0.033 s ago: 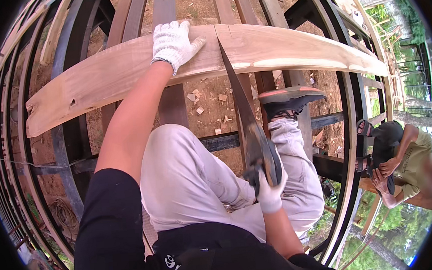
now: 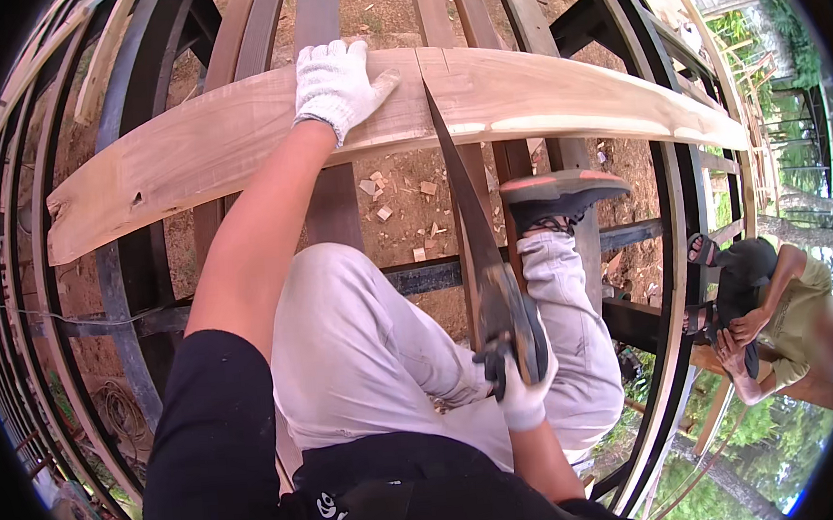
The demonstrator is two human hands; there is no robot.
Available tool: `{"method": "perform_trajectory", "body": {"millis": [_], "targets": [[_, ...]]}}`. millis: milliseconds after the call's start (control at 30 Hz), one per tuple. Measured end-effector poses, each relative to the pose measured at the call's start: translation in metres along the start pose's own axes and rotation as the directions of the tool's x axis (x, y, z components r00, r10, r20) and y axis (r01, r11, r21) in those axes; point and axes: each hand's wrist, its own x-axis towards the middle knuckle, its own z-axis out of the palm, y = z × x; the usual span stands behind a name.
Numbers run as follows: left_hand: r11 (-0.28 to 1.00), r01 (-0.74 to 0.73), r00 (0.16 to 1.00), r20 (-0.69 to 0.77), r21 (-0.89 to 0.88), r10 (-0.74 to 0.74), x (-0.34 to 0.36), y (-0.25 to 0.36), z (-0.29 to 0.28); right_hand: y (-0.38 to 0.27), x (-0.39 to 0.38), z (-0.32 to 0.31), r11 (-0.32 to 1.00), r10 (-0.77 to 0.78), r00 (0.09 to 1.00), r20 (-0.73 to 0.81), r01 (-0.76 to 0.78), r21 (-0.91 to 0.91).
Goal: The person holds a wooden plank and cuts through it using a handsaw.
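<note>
A pale curved plank (image 2: 200,145) lies crosswise over several slats, with short cuts at its far edge. My left hand (image 2: 340,93), in a white knit glove, presses on it left of the cuts, fingertips hooked over the far edge. In my right hand (image 2: 518,387), also gloved, is the handle of a long dark handsaw (image 2: 465,200); its blade slants up onto the plank beside the cuts. My shod foot (image 2: 560,194) is just below the plank, right of the blade, and my left knee is bent below my left hand.
Dark metal beams (image 2: 436,275) and wooden slats form an open frame over dirt strewn with wood offcuts (image 2: 383,212). At right, another person (image 2: 780,285) sits on the structure with hands together. A coiled cord (image 2: 121,411) lies low at left, and greenery shows beyond the right side.
The saw and my right hand have shifted slightly down the picture, toward my body. My left hand stays in place on the plank.
</note>
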Motion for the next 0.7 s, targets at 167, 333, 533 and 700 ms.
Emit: {"method": "perform_trajectory", "body": {"millis": [167,333,533,700], "targets": [[0.999,0.046,0.999,0.029,0.012,-0.046,0.001,0.013,-0.006,0.033,0.094,0.037,0.993,-0.060,0.998,0.006,0.060,-0.098],[0.999,0.026,0.999,0.041,-0.048,-0.024,0.013,0.013,0.001,0.055,0.217,0.072,0.984,-0.162,0.987,0.012,0.163,-0.068],[0.998,0.012,1.000,0.020,-0.057,-0.011,0.000,-0.006,-0.004,0.026,0.046,0.022,0.997,0.029,0.998,-0.054,-0.033,-0.076],[0.997,0.062,0.998,-0.023,-0.043,-0.063,0.000,0.003,-0.002,0.036,0.055,0.010,0.983,-0.131,0.990,0.050,0.136,-0.123]]}}
